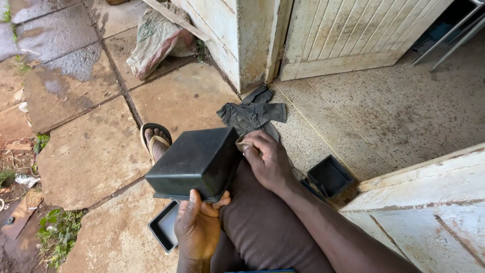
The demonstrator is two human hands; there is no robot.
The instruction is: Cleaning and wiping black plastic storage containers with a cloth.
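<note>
The ground is a mix of worn stone paving slabs (91, 151), damp in patches with weeds in the joints, and a speckled terrazzo doorstep (384, 111). The person sits at this threshold, between a pale wooden door (353, 30) and a chipped white door leaf (434, 212).

A black rectangular box (194, 162) is held bottom up over the lap. The left hand (198, 225) grips its near edge, thumb on the base and fingers curled under the rim. The right hand (270, 162) is closed on a dark grey cloth (250, 115), pressed against the box's right side.

Right of the box a small black tray (329, 175) lies on the step; below the box a flat tray (164, 227) is partly hidden by the wrist. Beyond the box's left edge, a sandalled foot (155, 139) is half covered. A crumpled sack (154, 38) lies far beyond the box.
</note>
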